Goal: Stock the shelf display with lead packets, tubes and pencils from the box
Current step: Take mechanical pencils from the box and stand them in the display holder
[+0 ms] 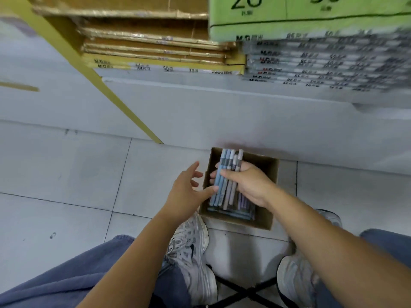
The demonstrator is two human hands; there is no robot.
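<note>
Pencils (224, 178): bundle of blue, grey and lilac barrels with ends pointing to 12 o'clock. The right hand (251, 185) grasps it across the middle, fingers curled round and thumb on top. The bundle is held over the cardboard box (272, 174).

Box: open-topped, standing on the tiled floor (66, 174), at 6 o'clock from the white shelf base (222, 107). Loose stock (233, 215) lies flat in its bottom; type unclear.

Left hand (184, 192): at 9 o'clock from the bundle, fingers spread and relaxed, grasping nothing. The thumb tip touches the bundle's lower side.

Paper packs (289, 25): green, yellow and grey stacks on the shelf at 12 o'clock, print blurred.

Trainers (193, 252): white pair at 6 o'clock from the box.
</note>
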